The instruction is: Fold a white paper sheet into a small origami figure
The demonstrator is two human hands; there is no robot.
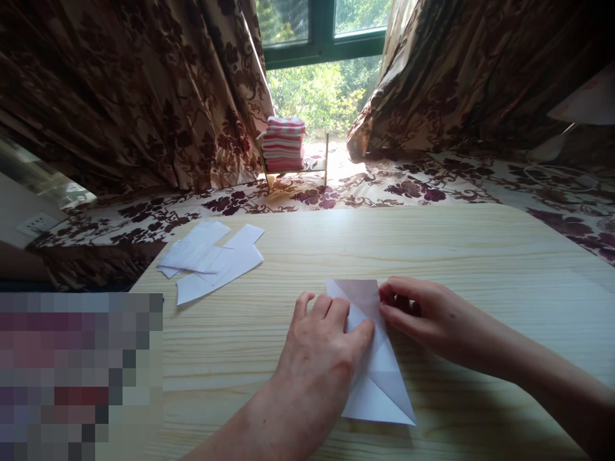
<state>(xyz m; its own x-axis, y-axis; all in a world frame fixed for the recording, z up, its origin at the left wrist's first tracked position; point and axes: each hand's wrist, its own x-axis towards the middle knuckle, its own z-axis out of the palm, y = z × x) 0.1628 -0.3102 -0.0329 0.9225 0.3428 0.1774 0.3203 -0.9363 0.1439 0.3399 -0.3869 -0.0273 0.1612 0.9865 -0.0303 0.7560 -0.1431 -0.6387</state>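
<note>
A folded sheet of white paper with diagonal creases lies on the pale wooden table. My left hand rests on it from the left, palm down, fingers apart and slightly bent, thumb pressing near the right edge. This hand hides much of the sheet's left side. At the paper's upper right edge is my right hand, thumb and forefinger closed on that edge. Its other fingers curl behind and are partly hidden.
Several white paper pieces lie at the table's back left. Behind the wooden table, a small stand holds folded red-and-white cloths by the window. Patterned curtains hang around it. A lamp stands at far right.
</note>
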